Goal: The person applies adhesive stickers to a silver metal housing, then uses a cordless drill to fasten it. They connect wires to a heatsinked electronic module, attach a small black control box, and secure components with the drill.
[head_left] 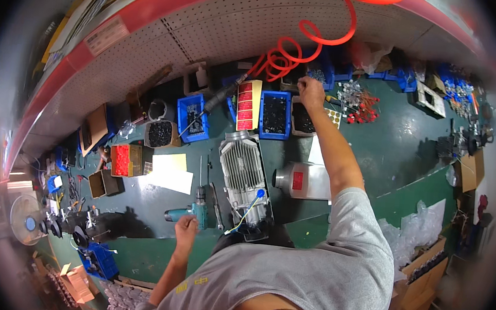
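Note:
My right hand (311,94) reaches far across the bench, above small parts boxes near a blue bin of small metal parts (316,76). Its fingers are pinched together; whatever is in them is hidden. My left hand (187,226) is curled closed beside the teal power drill (196,210), close to the bench's near edge. I cannot make out anything inside it. Between my arms lies a finned grey metal motor housing (243,169), with a blue round piece (260,193) and a yellow-green wire (245,217) at its near end.
A second silver housing with a red label (297,180) lies right of the finned one. Blue bins of dark screws (274,115), a red coiled air hose (292,57) and a box of red parts (121,160) stand around. Loose red-tipped parts (363,109) lie at the right.

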`<move>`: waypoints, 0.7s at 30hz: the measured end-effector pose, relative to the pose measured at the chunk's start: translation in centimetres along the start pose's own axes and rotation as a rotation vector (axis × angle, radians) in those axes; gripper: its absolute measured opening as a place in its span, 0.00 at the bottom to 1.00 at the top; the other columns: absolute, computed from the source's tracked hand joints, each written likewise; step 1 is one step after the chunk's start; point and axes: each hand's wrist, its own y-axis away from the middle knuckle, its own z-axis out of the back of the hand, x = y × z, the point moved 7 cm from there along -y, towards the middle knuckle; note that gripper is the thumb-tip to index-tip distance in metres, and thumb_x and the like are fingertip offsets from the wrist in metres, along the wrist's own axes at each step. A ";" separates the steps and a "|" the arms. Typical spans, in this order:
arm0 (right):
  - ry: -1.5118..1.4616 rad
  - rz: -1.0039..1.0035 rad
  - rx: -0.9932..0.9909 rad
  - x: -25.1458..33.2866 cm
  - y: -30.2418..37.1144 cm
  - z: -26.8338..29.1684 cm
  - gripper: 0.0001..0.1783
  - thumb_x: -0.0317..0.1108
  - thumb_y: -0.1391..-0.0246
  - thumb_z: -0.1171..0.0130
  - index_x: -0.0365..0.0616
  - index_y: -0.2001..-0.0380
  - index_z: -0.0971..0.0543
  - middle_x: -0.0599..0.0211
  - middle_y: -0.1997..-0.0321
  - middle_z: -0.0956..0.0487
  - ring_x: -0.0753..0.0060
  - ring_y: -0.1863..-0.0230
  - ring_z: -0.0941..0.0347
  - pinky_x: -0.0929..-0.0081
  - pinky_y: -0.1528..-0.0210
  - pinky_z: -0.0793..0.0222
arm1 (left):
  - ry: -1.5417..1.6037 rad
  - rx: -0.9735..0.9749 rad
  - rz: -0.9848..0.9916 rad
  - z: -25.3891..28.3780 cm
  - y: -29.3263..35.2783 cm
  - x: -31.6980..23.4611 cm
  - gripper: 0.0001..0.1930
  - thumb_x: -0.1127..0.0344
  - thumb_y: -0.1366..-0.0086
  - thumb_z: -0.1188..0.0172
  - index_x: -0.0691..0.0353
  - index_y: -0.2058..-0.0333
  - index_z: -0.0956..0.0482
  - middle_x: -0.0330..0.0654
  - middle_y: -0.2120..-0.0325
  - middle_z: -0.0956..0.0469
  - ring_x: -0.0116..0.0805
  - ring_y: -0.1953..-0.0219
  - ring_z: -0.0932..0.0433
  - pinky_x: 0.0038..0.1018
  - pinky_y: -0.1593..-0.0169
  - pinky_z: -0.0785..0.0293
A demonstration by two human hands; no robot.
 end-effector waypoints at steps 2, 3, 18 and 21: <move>0.081 0.034 0.084 -0.8 -3.1 -2.8 0.11 0.38 0.46 0.33 0.53 0.60 0.12 0.55 0.58 0.14 0.44 0.55 0.18 0.53 0.51 0.21 | -0.032 -0.051 0.004 0.0 2.4 -0.1 0.08 0.72 0.30 0.42 0.67 0.56 0.20 0.34 0.71 0.22 0.21 0.72 0.25 0.20 0.68 0.25; 0.137 0.014 0.149 -1.3 -4.3 -4.2 0.11 0.38 0.46 0.34 0.53 0.59 0.13 0.55 0.57 0.14 0.45 0.54 0.18 0.54 0.51 0.21 | -0.042 -0.075 0.007 -0.1 3.5 0.1 0.08 0.71 0.31 0.41 0.67 0.56 0.21 0.34 0.71 0.22 0.20 0.71 0.25 0.20 0.69 0.25; 0.139 -0.075 0.142 -1.2 -5.7 -5.9 0.19 0.43 0.49 0.35 0.40 0.59 0.16 0.50 0.59 0.14 0.46 0.55 0.17 0.57 0.52 0.21 | -0.030 -0.135 -0.020 -1.9 7.4 1.3 0.09 0.71 0.30 0.43 0.68 0.55 0.21 0.34 0.71 0.23 0.21 0.71 0.26 0.22 0.67 0.27; -0.343 -0.109 -0.250 -1.6 -1.7 -2.5 0.15 0.36 0.52 0.31 0.35 0.65 0.18 0.54 0.75 0.16 0.58 0.70 0.17 0.64 0.62 0.20 | -0.033 -0.174 -0.059 -2.0 6.9 -1.0 0.09 0.70 0.29 0.44 0.69 0.56 0.20 0.34 0.73 0.23 0.21 0.73 0.28 0.22 0.69 0.29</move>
